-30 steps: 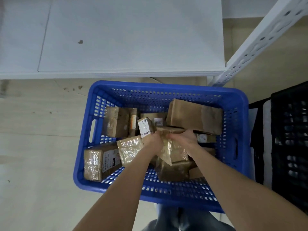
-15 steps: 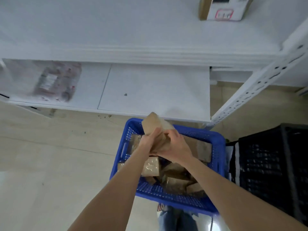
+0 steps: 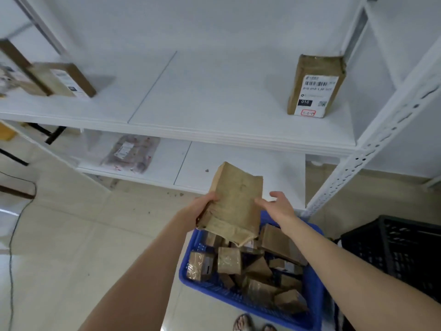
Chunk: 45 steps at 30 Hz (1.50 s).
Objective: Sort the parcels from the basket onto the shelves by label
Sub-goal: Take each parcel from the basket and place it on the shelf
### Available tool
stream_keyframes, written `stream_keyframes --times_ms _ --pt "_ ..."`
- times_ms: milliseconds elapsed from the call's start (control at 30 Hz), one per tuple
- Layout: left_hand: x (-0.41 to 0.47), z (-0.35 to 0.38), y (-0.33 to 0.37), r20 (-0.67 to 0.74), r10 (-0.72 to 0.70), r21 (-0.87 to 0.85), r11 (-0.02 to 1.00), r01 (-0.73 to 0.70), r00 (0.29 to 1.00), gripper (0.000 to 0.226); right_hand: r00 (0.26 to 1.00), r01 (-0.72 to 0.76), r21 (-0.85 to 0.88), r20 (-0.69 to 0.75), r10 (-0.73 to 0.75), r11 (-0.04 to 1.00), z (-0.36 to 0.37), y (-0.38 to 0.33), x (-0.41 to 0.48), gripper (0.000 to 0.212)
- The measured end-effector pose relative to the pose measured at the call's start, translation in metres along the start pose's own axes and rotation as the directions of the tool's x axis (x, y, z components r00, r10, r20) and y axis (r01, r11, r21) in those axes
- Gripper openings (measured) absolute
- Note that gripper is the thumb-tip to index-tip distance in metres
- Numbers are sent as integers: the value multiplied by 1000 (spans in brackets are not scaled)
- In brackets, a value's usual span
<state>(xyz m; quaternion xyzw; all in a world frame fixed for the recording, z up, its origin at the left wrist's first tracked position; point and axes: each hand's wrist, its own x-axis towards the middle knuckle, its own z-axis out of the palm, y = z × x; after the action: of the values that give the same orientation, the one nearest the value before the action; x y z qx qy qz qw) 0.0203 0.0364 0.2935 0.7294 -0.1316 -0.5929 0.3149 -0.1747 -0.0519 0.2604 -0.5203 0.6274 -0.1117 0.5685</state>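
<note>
A brown taped parcel is raised above the blue basket, plain side facing me. My left hand grips its left edge. My right hand rests against its right side with fingers spread. The basket on the floor holds several brown parcels. On the white shelf above stands a labelled parcel marked 010 at the right. Another labelled box sits at the left. The held parcel's label is hidden.
The lower shelf carries a flat pinkish bag parcel. A white perforated upright runs at the right. A black crate stands right of the basket. A cable trails on the tiled floor at the left.
Both hands took one parcel out of the basket and lifted it toward the shelves. The view tilted up, bringing the upper shelf and its boxes into sight. My right hand's fingers loosened.
</note>
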Motion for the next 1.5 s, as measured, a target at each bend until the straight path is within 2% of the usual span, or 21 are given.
stream_keyframes --times_ms 100,167,233,300,333,400,467,600,667,767,833,900,1000,1067,1100,1167,1267,1333,1400,1433,1500 --pt "-28 -10 13 38 62 23 998 -63 997 21 958 -229 202 221 183 952 -11 -18 -15 92" --pt "-42 -14 20 65 119 43 992 -122 991 45 905 -311 316 388 177 896 -13 -29 -28 76" --pt "-51 -15 29 81 158 68 984 -164 984 65 893 -301 424 439 96 854 -15 -42 -41 48" --pt "-58 -15 39 60 182 85 979 -186 982 68 912 -222 470 411 11 854 -16 -56 -48 33" --pt "-63 -14 45 30 187 87 978 -189 982 65 922 -168 474 386 -33 864 -17 -62 -50 33" --pt "-72 -18 56 -60 160 67 986 -156 985 56 936 -38 470 326 -133 882 -21 -76 -54 53" --pt "-80 -19 68 -72 117 -60 991 -122 990 40 939 128 392 248 -238 911 -26 -85 -58 76" --pt "-92 -20 98 13 90 -316 945 -81 996 82 856 457 75 236 -461 886 -31 -98 -62 113" --pt "-96 -21 107 48 93 -410 910 -65 994 83 835 492 3 281 -473 871 -36 -98 -59 117" --pt "-100 -24 108 55 82 -411 910 -52 995 70 807 511 23 330 -490 859 -47 -103 -62 105" --pt "-103 -23 104 62 113 -404 911 -79 992 47 821 468 106 315 -476 877 -52 -107 -63 90" --pt "-107 -20 102 32 171 -408 902 -144 985 25 888 346 278 211 -408 896 -58 -115 -63 72" --pt "-117 -18 106 -34 266 -425 869 -255 963 23 959 122 419 185 -216 900 -59 -121 -66 34" --pt "-120 -18 110 -61 317 -362 877 -317 946 23 946 -74 450 314 -80 890 -56 -121 -68 64" --pt "-122 -18 110 -59 345 -311 885 -345 937 24 921 -134 462 384 -62 877 -54 -121 -69 72" --pt "-123 -19 110 -32 391 -233 892 -388 920 29 891 -155 467 447 -82 871 -52 -122 -74 62" --pt "-120 -23 105 -91 352 -204 909 -364 932 23 934 -89 493 344 -100 865 -44 -122 -74 54" --pt "-116 -27 98 -154 255 -191 940 -282 955 43 960 -33 539 252 -124 842 -37 -124 -73 59" --pt "-113 -24 91 -102 187 -225 952 -206 977 72 972 -42 612 209 -110 790 -32 -127 -74 60" --pt "-112 -21 89 -54 189 -258 946 -197 980 74 970 -59 633 218 -105 772 -30 -128 -76 60" --pt "-114 -16 92 -17 238 -337 913 -230 971 48 957 -79 603 268 -109 793 -30 -128 -79 63"
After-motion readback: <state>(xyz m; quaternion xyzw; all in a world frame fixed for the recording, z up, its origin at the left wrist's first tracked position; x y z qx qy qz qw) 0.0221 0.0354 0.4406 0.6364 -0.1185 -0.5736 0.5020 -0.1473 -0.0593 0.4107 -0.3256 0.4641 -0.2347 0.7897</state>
